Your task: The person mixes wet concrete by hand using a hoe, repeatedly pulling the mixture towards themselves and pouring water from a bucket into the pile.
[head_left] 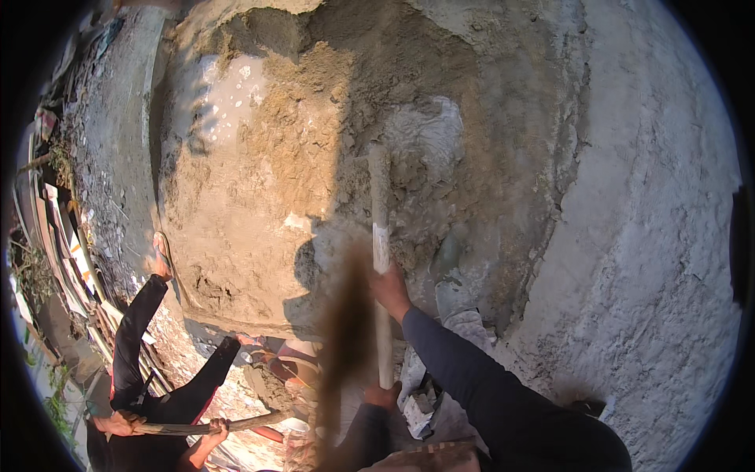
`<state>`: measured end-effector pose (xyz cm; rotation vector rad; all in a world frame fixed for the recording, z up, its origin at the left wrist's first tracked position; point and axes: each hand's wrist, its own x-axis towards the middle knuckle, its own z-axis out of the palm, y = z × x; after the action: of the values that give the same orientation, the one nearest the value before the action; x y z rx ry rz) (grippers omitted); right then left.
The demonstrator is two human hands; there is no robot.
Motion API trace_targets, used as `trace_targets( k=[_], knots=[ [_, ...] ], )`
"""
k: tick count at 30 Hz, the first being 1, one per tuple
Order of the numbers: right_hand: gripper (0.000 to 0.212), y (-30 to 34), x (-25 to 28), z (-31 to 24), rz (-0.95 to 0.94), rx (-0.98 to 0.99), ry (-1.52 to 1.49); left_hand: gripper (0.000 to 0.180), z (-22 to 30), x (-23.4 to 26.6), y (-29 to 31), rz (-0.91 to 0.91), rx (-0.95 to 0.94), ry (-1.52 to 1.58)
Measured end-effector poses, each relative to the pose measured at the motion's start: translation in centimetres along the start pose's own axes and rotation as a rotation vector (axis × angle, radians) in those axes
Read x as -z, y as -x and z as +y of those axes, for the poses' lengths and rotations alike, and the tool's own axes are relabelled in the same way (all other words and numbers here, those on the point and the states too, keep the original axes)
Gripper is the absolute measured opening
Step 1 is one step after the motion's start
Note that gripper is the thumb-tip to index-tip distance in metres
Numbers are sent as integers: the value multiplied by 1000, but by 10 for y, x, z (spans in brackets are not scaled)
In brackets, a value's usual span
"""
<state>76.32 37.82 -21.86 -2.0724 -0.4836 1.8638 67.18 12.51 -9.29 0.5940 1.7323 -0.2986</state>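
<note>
Wooden handle (380,204): straight, pale, white-banded.
Right hand (389,289), left hand (383,396): fingers wrapped round handle.
Sandy mix (259,181): open left of handle.
Grey ground (645,236): ragged edge right of handle.

- Right arm in a long dark-blue sleeve (464,354) — stretched forward from the lower right
- Bare right hand (389,289) curled in a grip, ahead of the left
- Dark-sleeved left forearm (368,433) — rising from the lower edge
- Bare left hand (383,396), also gripping

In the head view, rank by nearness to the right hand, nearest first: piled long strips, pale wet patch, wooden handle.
From the right hand:
1. Wooden handle, in its grip.
2. Pale wet patch, ahead, slightly right.
3. Piled long strips, far left.
</note>
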Motion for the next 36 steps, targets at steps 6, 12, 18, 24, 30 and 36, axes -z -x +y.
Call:
trace_targets(
  k=[6,12,18,24,30,36],
  knots=[
    [34,34,63,-125,101,329,-200,34,94,3,-58,66,-301,214],
    [35,-115,126,-253,261,493,-144,37,289,64,-162,-108,-355,216],
    [40,-138,89,-79,198,109,-146,33,154,13,-141,-228,27,266],
    [43,2,27,9,60,-11,-196,50,-52,-15,-32,100,-138,-184],
    [20,-14,128,-73,213,157,-409,42,123,-1,-46,16,-276,-53],
    [14,-126,180,-97,325,89,-624,42,246,71,-113,-114,-316,-286]
  ],
)
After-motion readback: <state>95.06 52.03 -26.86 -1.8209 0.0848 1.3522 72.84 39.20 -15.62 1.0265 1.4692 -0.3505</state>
